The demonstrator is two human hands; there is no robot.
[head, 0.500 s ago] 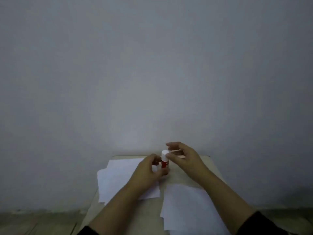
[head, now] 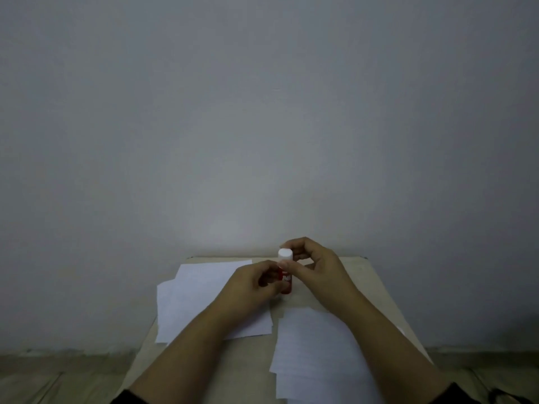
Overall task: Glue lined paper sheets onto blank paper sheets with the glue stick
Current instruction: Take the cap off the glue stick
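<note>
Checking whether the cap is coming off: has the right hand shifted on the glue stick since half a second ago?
Yes. The right hand has closed in: its fingertips now pinch the white cap of the glue stick, nearer the table's far edge.

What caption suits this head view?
Both hands hold an upright red glue stick by body and white cap above paper sheets.
</note>
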